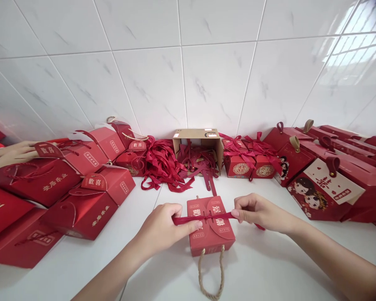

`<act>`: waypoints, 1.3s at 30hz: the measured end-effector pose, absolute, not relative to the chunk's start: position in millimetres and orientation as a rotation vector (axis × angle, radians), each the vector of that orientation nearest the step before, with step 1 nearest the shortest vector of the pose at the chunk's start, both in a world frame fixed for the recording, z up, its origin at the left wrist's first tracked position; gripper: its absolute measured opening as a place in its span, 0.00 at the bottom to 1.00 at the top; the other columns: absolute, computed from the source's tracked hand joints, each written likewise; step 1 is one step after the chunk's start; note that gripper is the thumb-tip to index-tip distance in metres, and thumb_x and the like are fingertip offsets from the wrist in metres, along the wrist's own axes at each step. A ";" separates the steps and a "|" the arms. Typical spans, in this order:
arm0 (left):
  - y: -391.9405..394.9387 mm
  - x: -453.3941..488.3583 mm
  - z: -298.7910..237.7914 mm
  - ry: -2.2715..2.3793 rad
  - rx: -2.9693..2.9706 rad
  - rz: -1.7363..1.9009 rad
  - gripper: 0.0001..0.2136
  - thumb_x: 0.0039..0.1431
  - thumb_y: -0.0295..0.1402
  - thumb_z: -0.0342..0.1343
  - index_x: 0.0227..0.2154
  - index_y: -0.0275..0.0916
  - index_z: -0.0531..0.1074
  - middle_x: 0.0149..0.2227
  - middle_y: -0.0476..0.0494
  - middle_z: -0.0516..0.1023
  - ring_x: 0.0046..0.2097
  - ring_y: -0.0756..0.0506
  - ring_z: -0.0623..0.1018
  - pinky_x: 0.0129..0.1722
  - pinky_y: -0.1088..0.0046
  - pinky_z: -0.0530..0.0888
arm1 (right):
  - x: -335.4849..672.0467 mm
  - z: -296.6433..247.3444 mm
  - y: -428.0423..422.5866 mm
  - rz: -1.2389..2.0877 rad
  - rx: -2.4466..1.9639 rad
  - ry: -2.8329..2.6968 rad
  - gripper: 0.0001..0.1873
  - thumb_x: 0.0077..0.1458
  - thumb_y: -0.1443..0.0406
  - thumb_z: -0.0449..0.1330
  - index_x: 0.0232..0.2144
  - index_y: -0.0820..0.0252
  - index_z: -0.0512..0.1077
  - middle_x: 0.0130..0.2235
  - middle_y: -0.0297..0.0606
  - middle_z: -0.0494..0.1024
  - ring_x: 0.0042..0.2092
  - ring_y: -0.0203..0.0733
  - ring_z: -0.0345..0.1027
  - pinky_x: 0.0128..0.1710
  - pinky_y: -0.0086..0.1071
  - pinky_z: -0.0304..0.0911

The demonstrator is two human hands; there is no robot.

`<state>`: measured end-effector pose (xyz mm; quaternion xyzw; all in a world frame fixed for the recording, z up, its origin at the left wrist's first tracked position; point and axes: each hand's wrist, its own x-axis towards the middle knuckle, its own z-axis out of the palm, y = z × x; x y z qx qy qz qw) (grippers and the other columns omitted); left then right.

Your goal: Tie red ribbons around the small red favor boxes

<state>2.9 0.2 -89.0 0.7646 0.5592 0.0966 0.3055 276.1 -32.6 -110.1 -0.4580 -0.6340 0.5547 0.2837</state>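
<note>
At the near middle of the white table (163, 276), between the two hands, sits a small red gift box (211, 234), its printed lid facing up. Its twisted rope handle (222, 276) comes from the near side and loops toward the wearer; the lid looks almost square, so I cannot tell which way its long axis runs. The dark red ribbon (188, 219) stretches left to right over the lid, gathered at the middle. The left hand (163, 223) is clamped on the ribbon's left part, thumb over the lid; the right hand (260, 212) pinches the other part between thumb and fingers.

The smooth table meets a wall (217, 83) of pale, grey-veined tiles, with a barred window's reflection at upper right. Against it stand a loose ribbon pile (164, 161) and an open cardboard box (196, 133), with red boxes on both sides. At far left, another person's hand (17, 150) reaches among them.
</note>
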 end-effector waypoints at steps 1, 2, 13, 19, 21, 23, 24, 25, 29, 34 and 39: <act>-0.5 2.9 -87.9 1.470 2.031 0.268 0.26 0.46 0.55 0.56 0.20 0.39 0.51 0.21 0.55 0.55 0.25 0.52 0.57 0.24 0.76 0.55 | 276.6 -109.2 -33.4 1.542 -1.204 -1.671 0.23 0.55 0.50 0.60 0.21 0.62 0.65 0.21 0.29 0.60 0.22 0.29 0.48 0.21 0.26 0.45; -1.6 3.0 -86.6 1.464 2.047 0.300 0.23 0.47 0.53 0.57 0.22 0.40 0.54 0.23 0.54 0.59 0.26 0.51 0.60 0.25 0.75 0.58 | 276.8 -108.0 -34.5 1.589 -1.163 -1.643 0.22 0.55 0.50 0.60 0.22 0.63 0.67 0.22 0.30 0.63 0.23 0.30 0.51 0.22 0.26 0.48; -34.1 32.7 -75.9 0.994 2.546 0.888 0.08 0.54 0.30 0.58 0.37 0.42 0.68 0.38 0.47 0.75 0.42 0.44 0.72 0.44 0.65 0.67 | 266.1 -84.7 -51.7 1.706 -0.737 -1.320 0.11 0.56 0.61 0.63 0.29 0.64 0.75 0.27 0.36 0.73 0.30 0.34 0.66 0.34 0.28 0.62; -24.2 55.8 -77.7 0.989 2.485 1.009 0.03 0.54 0.26 0.54 0.30 0.40 0.70 0.31 0.49 0.76 0.36 0.46 0.73 0.40 0.66 0.68 | 258.1 -74.5 -57.6 1.606 -0.798 -1.373 0.12 0.55 0.58 0.63 0.28 0.63 0.76 0.26 0.35 0.73 0.30 0.34 0.65 0.34 0.30 0.62; -20.5 55.6 -79.3 1.030 2.440 1.084 0.05 0.55 0.25 0.52 0.30 0.40 0.70 0.30 0.49 0.77 0.35 0.46 0.74 0.40 0.67 0.69 | 258.1 -72.3 -59.3 1.558 -0.896 -1.441 0.14 0.55 0.57 0.63 0.26 0.63 0.75 0.25 0.35 0.73 0.29 0.33 0.64 0.33 0.29 0.60; -19.2 53.1 -80.1 1.068 2.424 1.169 0.05 0.56 0.26 0.51 0.33 0.40 0.70 0.30 0.49 0.77 0.34 0.47 0.75 0.39 0.68 0.69 | 257.1 -72.3 -60.0 1.496 -1.024 -1.497 0.14 0.54 0.56 0.64 0.28 0.62 0.75 0.25 0.34 0.72 0.28 0.34 0.63 0.31 0.28 0.59; -19.3 51.6 -80.0 1.079 2.436 1.206 0.04 0.56 0.27 0.51 0.34 0.40 0.69 0.29 0.49 0.77 0.34 0.47 0.75 0.38 0.68 0.69 | 255.5 -73.1 -59.7 1.450 -1.080 -1.526 0.14 0.54 0.55 0.63 0.31 0.62 0.75 0.25 0.34 0.72 0.28 0.34 0.62 0.30 0.28 0.59; -19.7 50.2 -79.7 1.087 2.462 1.237 0.04 0.56 0.27 0.51 0.34 0.40 0.68 0.29 0.49 0.77 0.33 0.47 0.75 0.38 0.69 0.69 | 253.1 -74.3 -58.9 1.390 -1.124 -1.558 0.14 0.54 0.55 0.63 0.35 0.61 0.75 0.25 0.33 0.71 0.28 0.34 0.62 0.30 0.28 0.59; -21.1 47.5 -78.2 1.073 2.624 1.312 0.03 0.56 0.26 0.51 0.28 0.39 0.67 0.24 0.51 0.74 0.29 0.49 0.72 0.34 0.71 0.66 | 236.4 -79.7 -52.1 1.132 -1.131 -1.720 0.14 0.57 0.56 0.60 0.39 0.60 0.74 0.26 0.32 0.71 0.29 0.35 0.61 0.33 0.29 0.59; -18.9 46.4 -77.9 1.031 2.896 1.457 0.09 0.55 0.23 0.51 0.21 0.38 0.64 0.21 0.51 0.72 0.26 0.50 0.70 0.31 0.71 0.63 | 217.8 -84.5 -45.2 1.106 -1.095 -1.737 0.15 0.55 0.54 0.61 0.29 0.62 0.73 0.25 0.32 0.71 0.29 0.35 0.61 0.32 0.29 0.59; -17.0 35.1 -69.4 0.993 3.063 1.294 0.09 0.57 0.26 0.51 0.22 0.39 0.64 0.21 0.51 0.71 0.28 0.49 0.69 0.33 0.70 0.62 | 215.8 -96.1 -43.1 1.101 -1.101 -1.600 0.17 0.54 0.52 0.61 0.30 0.61 0.75 0.30 0.37 0.75 0.32 0.38 0.65 0.35 0.31 0.62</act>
